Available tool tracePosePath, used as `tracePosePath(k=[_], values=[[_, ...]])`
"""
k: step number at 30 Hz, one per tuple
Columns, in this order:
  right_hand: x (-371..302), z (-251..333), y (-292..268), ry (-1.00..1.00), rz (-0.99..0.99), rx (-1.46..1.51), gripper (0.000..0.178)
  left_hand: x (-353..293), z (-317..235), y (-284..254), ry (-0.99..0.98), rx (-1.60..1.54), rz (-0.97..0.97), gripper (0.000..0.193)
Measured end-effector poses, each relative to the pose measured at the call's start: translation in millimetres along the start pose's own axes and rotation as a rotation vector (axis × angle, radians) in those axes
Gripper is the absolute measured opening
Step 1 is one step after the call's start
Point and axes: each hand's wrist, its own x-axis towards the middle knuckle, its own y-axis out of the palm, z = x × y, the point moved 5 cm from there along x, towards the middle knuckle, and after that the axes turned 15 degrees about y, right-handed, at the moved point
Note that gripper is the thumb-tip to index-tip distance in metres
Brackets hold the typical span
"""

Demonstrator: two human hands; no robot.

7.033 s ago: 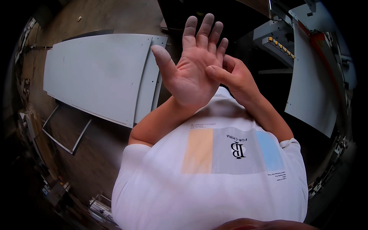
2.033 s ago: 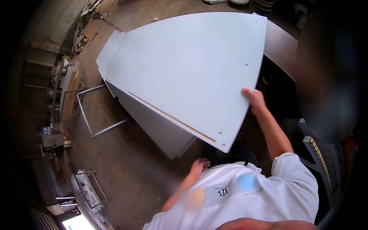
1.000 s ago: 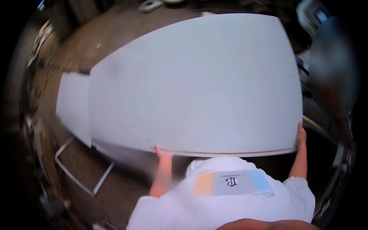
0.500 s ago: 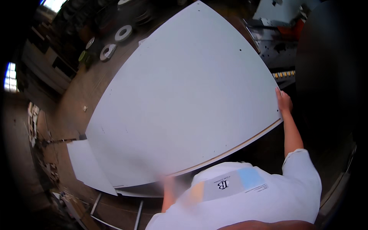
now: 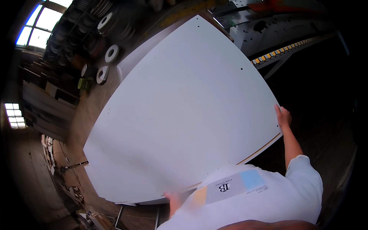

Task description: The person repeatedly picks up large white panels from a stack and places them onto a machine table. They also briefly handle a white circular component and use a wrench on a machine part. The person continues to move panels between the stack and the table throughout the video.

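Observation:
A large white board (image 5: 180, 107) with small dark holes near its edges fills the middle of the view. A brown groove (image 5: 260, 148) runs along its near edge. My right hand (image 5: 283, 116) is closed round the board's right edge, close to the near right corner. At the near edge, left of my body, my left hand (image 5: 174, 201) grips the board with a finger or thumb over the rim; its other fingers are hidden. Another pale panel (image 5: 134, 57) sticks out from under the board at the far left.
A machine with a yellow-and-white segmented strip (image 5: 281, 51) stands at the far right. White rolls (image 5: 112, 53) and a green basket-like object (image 5: 81, 83) lie on the floor at the far left. Metal frame legs (image 5: 119, 216) show below the near edge; wood scraps (image 5: 49, 151) lie left.
The large board has shifted over the lower panel, whose exposed part now shows at the far left instead of the near left. Both hands keep their hold; the view has also moved.

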Motion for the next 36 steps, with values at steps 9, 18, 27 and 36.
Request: tracePosePath(k=[9, 18, 27, 36], values=[[46, -113, -45, 0.124, 0.016, 0.055, 0.067, -32, 28, 19, 0.024, 0.074, 0.136, 0.065], [158, -190, -125, 0.119, -0.041, 0.091, 0.064, -166, 101, 130, 0.03, 0.192, 0.39, 0.063], [158, -249, -161, 0.189, -0.385, 0.0, 0.074, -269, 133, 176, 0.044, 0.33, 0.608, 0.061], [-27, -203, -13, 0.717, 0.48, 1.043, 0.046, -253, 145, 162, -0.011, 0.363, 0.749, 0.067]])
